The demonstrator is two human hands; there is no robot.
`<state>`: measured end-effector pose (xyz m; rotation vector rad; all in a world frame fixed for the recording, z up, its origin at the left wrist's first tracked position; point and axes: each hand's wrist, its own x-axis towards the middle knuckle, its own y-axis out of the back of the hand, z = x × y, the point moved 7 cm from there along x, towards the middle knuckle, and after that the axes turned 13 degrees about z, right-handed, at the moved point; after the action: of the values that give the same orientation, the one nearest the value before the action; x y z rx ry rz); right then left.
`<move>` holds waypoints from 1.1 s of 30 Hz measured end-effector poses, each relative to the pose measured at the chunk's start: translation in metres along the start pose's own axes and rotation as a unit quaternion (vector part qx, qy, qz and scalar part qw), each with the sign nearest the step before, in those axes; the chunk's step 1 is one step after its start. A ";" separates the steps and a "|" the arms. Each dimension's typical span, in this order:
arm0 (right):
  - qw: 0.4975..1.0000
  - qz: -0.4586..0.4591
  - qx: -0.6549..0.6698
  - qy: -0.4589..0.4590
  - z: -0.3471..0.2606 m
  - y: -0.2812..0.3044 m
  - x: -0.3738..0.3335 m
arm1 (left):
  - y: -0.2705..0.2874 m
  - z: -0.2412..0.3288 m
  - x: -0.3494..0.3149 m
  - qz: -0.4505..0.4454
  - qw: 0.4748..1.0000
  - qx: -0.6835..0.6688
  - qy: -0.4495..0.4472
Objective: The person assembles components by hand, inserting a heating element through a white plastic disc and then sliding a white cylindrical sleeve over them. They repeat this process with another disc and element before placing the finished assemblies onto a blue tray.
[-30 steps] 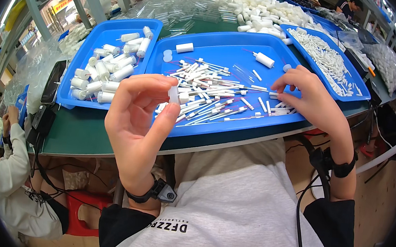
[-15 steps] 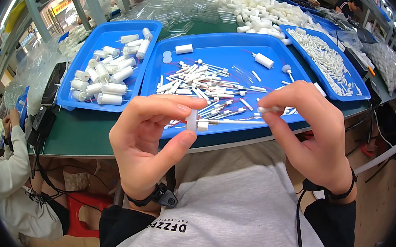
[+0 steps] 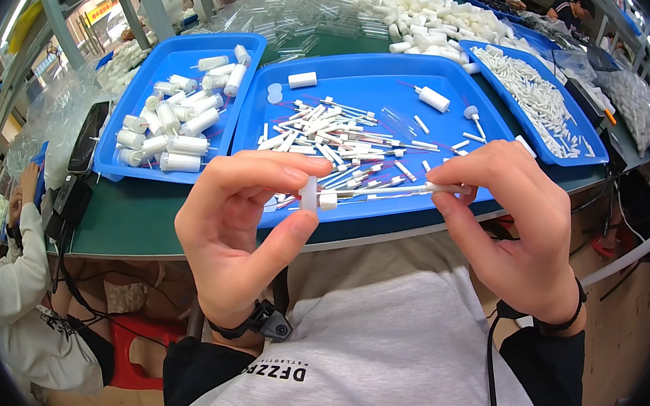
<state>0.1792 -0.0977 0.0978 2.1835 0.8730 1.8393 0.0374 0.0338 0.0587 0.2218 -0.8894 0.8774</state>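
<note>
Between its thumb and forefinger, my left hand [image 3: 240, 230] pinches a translucent white disc [image 3: 309, 194] by its rim. From the disc a small white block [image 3: 327, 202] and a thin metal rod [image 3: 380, 198] stick out to the right. My right hand [image 3: 507, 220] is closed on a slim white tube [image 3: 449, 189] at the rod's far end; whether the rod enters it I cannot tell. Both hands are above the near edge of a middle blue tray [image 3: 377, 71]. In it lies a pile of thin rods with white ends and red wires [image 3: 332, 129].
A left blue tray [image 3: 250, 47] holds several white cylinders [image 3: 187, 145]. A right blue tray [image 3: 580, 155] holds many small white tubes [image 3: 520, 85]. Clear plastic sleeves [image 3: 311, 18] and heaped white cylinders [image 3: 428, 25] lie behind. A co-worker's sleeve [image 3: 11, 255] is at the left.
The white tube in my right hand has turned to line up roughly with the rod, which tilts up slightly to the right. My left hand and the disc have shifted a little left.
</note>
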 end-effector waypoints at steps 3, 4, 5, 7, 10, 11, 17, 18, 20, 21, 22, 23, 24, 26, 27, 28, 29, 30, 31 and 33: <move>1.000 -0.001 -0.007 0.012 -0.003 -0.001 0.000 | -0.002 -0.002 -0.001 -0.002 1.000 -0.009 0.011; 1.000 -0.001 -0.007 0.012 -0.004 -0.001 0.000 | -0.002 -0.003 -0.002 -0.002 1.000 -0.012 0.022; 1.000 0.003 0.001 0.017 -0.006 -0.001 -0.001 | -0.003 -0.003 -0.003 -0.002 1.000 -0.013 0.021; 1.000 0.007 0.009 0.021 -0.007 -0.003 -0.001 | -0.006 -0.006 -0.005 -0.007 0.999 -0.026 0.047; 0.997 0.025 0.022 0.073 -0.012 -0.005 -0.003 | -0.012 -0.008 -0.006 -0.051 0.998 -0.022 0.028; 0.996 0.028 0.029 0.080 -0.014 -0.006 -0.003 | -0.013 -0.008 -0.006 -0.051 0.998 -0.022 0.028; 0.992 0.039 0.038 0.111 -0.016 -0.011 -0.006 | -0.020 -0.013 -0.007 -0.076 0.996 -0.022 0.042; 0.991 0.050 0.045 0.114 -0.017 -0.010 -0.006 | -0.020 -0.013 -0.007 -0.079 0.996 -0.023 0.037; 0.991 0.048 0.044 0.116 -0.017 -0.011 -0.006 | -0.021 -0.013 -0.008 -0.082 0.996 -0.025 0.031; 0.991 0.047 0.042 0.117 -0.017 -0.011 -0.006 | -0.021 -0.013 -0.008 -0.081 0.996 -0.025 0.030; 0.991 0.047 0.042 0.117 -0.017 -0.011 -0.007 | -0.021 -0.013 -0.009 -0.080 0.996 -0.024 0.028; 0.991 0.048 0.044 0.115 -0.017 -0.012 -0.008 | -0.021 -0.013 -0.009 -0.080 0.996 -0.023 0.027; 0.991 0.050 0.046 0.114 -0.017 -0.012 -0.009 | -0.020 -0.013 -0.009 -0.076 0.996 -0.028 0.034; 0.991 0.051 0.048 0.116 -0.016 -0.012 -0.010 | -0.019 -0.014 -0.010 -0.071 0.996 -0.032 0.040; 0.991 0.050 0.048 0.118 -0.015 -0.012 -0.010 | -0.019 -0.015 -0.010 -0.064 0.996 -0.038 0.048; 0.990 0.051 0.048 0.120 -0.015 -0.011 -0.010 | -0.017 -0.017 -0.010 -0.058 0.996 -0.043 0.056; 0.990 0.046 0.054 0.121 -0.015 -0.011 -0.011 | -0.017 -0.016 -0.010 -0.058 0.996 -0.043 0.054; 0.990 0.041 0.059 0.122 -0.015 -0.011 -0.012 | -0.017 -0.017 -0.011 -0.059 0.996 -0.038 0.056; 0.990 0.042 0.058 0.124 -0.015 -0.011 -0.013 | -0.018 -0.017 -0.011 -0.060 0.996 -0.032 0.058; 0.992 0.019 0.061 0.110 -0.014 -0.013 -0.015 | -0.018 -0.017 -0.012 -0.054 0.996 -0.030 0.065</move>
<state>0.1604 -0.0979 0.0824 2.1053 1.0171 2.1297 0.0567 0.0239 0.0418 0.1570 -0.7746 0.7540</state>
